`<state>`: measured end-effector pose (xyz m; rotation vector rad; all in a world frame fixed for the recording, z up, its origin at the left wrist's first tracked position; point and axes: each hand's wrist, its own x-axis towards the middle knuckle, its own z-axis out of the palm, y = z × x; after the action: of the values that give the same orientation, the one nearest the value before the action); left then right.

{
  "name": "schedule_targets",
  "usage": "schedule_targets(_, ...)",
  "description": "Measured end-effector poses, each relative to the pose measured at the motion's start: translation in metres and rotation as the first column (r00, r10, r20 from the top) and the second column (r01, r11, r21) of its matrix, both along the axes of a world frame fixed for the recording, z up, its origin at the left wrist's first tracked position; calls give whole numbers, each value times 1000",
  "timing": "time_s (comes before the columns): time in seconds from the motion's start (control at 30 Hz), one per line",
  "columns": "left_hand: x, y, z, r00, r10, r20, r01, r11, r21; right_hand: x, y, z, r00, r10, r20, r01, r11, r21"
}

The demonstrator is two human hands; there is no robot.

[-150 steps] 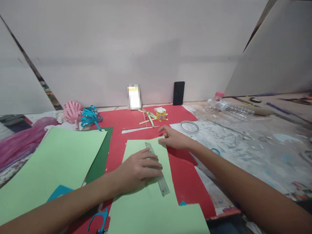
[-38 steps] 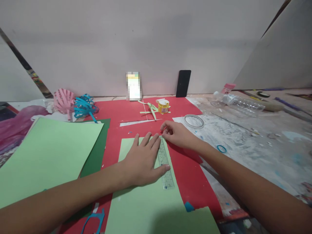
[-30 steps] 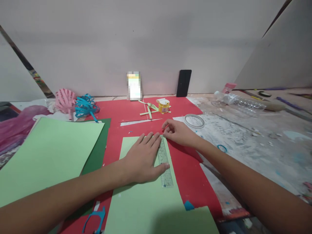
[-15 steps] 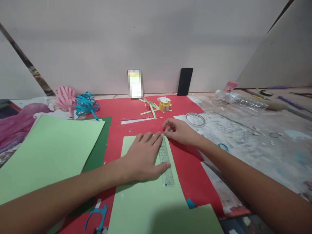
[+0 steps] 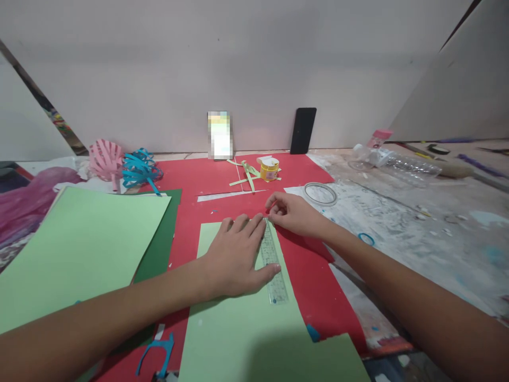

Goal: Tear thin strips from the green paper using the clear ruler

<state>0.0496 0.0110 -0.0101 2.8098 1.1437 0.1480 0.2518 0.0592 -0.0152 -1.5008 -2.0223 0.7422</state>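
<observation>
My left hand (image 5: 236, 260) lies flat with its fingers spread over a light green paper sheet (image 5: 226, 339). Its fingertips and thumb rest on a clear plastic ruler (image 5: 274, 273), which runs lengthwise near the sheet's right edge. At the ruler's far end, my right hand (image 5: 294, 213) has its fingers curled in, close to the sheet's top right corner. Whatever lies between those fingertips, if anything, is hidden. Red paper (image 5: 314, 281) spreads under the green sheet.
Stacked green sheets (image 5: 99, 239) lie left. Behind them are pink (image 5: 106, 162) and blue (image 5: 141, 170) paper-strip pompoms. A yellow tape roll (image 5: 269, 170), green strips (image 5: 248, 175) and two phones (image 5: 220, 135) are at the back. Right: a tape ring (image 5: 320, 194) and plastic bottle (image 5: 407, 165).
The view has shifted very slightly. Both hands keep almost the same places at the ruler and the sheet's far edge.
</observation>
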Motion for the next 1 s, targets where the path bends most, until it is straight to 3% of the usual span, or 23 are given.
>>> schedule_targets(0.23, 1, 1, -4, 1000, 2, 23, -3, 1000, 25, 5, 5, 0, 999, 34, -17, -35, 997, -72)
schedule_targets(0.8, 0, 2, -4, 1000, -11, 25, 11, 1000, 26, -3, 0, 6, 996, -27, 87, 28, 999, -18)
schedule_targets(1.0, 1, 2, -5, 1000, -3, 28, 2, 999, 32, -1, 2, 7, 998, -17, 62, 21, 998, -62)
